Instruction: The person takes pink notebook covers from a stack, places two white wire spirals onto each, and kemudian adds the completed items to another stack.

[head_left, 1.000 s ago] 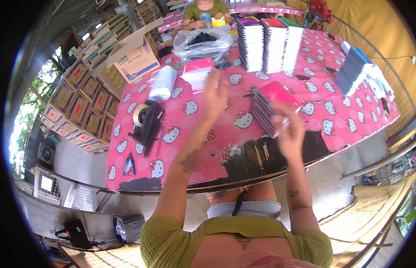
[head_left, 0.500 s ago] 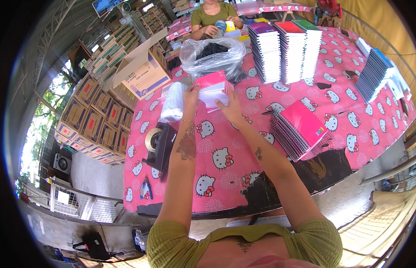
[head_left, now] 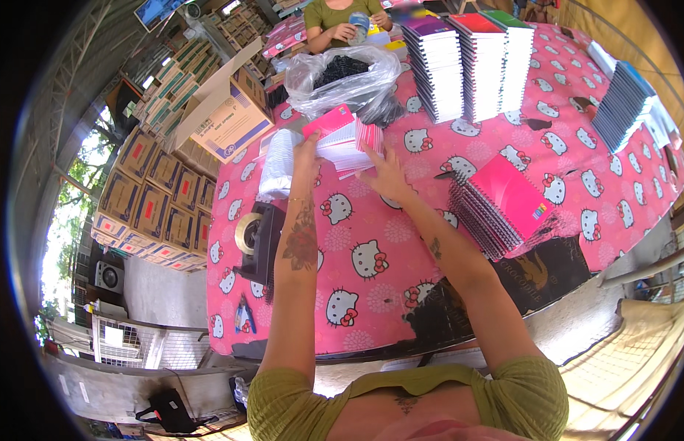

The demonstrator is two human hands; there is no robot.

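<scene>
Across the pink-patterned bench (head_left: 375,229), reached to the pink-covered page stack (head_left: 339,151) beside the white roll (head_left: 276,169). Grasped the stack's left edge with the left hand (head_left: 306,153); laid the right hand (head_left: 387,176), with unclenched grip, against its right side.

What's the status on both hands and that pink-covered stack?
Left hand at left side of paper stack, grip unclear. Right hand open at its right edge. Stack edges uneven. White roll close on the left.

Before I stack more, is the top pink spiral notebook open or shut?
Shut: the cover lies flat over the top pink notebook.
</scene>
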